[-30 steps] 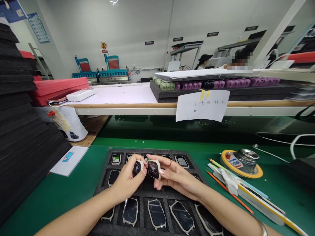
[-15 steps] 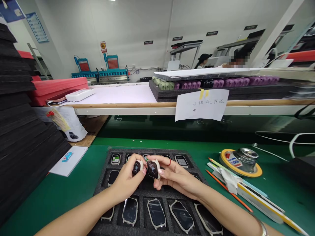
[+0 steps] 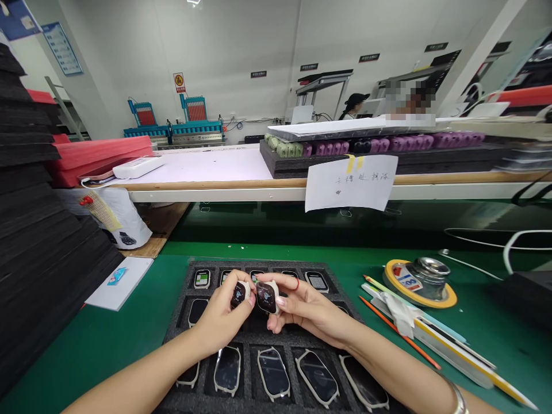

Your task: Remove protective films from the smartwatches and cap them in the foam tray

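Two strapless smartwatches with lit dark screens are held side by side above a black foam tray (image 3: 249, 368). My left hand (image 3: 224, 316) is closed on one smartwatch (image 3: 238, 295), thumb at its lower right edge. Between thumb and fingers of my right hand (image 3: 306, 305) is the other smartwatch (image 3: 266, 297), its screen tilted toward me. Below, the tray's slots hold several more watch bodies. A light-framed watch with a dark screen (image 3: 274, 374) lies in the front row, and one with a lit screen (image 3: 202, 279) sits at the back left. My hands hide part of the middle row.
Pens and strips (image 3: 431, 333) lie on the right, near a glass jar (image 3: 431, 282) inside a yellow tape roll (image 3: 390, 282). Tall black foam stacks (image 3: 38, 241) rise at the left beside a white card (image 3: 129, 287). A shelf edge (image 3: 224, 195) crosses ahead with a hanging paper note (image 3: 351, 192).
The view has shifted very slightly. Both hands keep their hold on the two smartwatches in nearly the same place.
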Motion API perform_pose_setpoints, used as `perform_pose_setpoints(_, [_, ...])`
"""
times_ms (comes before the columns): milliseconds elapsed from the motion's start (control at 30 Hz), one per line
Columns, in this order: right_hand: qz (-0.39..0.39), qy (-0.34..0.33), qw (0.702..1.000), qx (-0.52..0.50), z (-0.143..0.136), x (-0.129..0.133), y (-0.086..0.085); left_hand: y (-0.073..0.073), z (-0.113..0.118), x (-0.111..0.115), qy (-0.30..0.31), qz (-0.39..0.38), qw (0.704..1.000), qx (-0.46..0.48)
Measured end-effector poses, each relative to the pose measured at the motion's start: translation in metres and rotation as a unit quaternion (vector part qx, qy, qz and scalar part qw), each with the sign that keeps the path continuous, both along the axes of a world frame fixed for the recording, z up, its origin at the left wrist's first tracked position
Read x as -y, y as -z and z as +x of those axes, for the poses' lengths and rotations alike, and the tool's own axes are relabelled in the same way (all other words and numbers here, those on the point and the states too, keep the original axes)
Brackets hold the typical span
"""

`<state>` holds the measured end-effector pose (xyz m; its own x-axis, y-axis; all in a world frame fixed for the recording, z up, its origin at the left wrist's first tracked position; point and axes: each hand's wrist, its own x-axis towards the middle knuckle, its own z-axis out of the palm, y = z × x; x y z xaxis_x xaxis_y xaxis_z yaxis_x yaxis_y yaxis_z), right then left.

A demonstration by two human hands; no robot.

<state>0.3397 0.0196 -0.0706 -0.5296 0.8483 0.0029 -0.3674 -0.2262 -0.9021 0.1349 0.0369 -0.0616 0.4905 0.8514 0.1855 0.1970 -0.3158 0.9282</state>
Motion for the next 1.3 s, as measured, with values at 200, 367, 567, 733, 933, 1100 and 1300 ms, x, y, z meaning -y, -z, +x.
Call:
perform_pose_setpoints(200, [-0.017, 0.007, 1.0, -0.018, 0.0, -0.001, -0.001, 0.001, 0.0, -0.001, -0.006, -0.011, 1.0, 0.002])
perform_pose_setpoints(367, [-0.005, 0.015, 1.0, -0.004, 0.0, -0.001, 0.0, 0.002, 0.0, -0.003, -0.018, -0.016, 1.0, -0.006])
perform_pose_setpoints(567, [-0.014, 0.051, 0.999, -0.001, -0.002, -0.003, -0.001, 0.011, 0.002, -0.007, -0.038, -0.036, 0.999, 0.006])
perform_pose_setpoints(733, [0.021, 0.115, 0.992, 0.035, -0.002, -0.007, 0.008, 0.012, 0.003, -0.006, -0.006, -0.119, 0.992, 0.047])
perform_pose_setpoints(933, [0.07, 0.124, 0.988, 0.06, -0.003, -0.01, 0.011, 0.004, 0.001, -0.008, 0.028, -0.139, 0.986, 0.092])
perform_pose_setpoints(1100, [0.097, 0.125, 0.986, 0.059, -0.003, -0.009, 0.008, 0.003, 0.001, -0.007, 0.029, -0.125, 0.984, 0.125])
perform_pose_setpoints(1300, [0.101, 0.128, 0.984, 0.069, -0.003, -0.007, 0.008, 0.004, 0.0, -0.008, 0.013, -0.124, 0.984, 0.129])
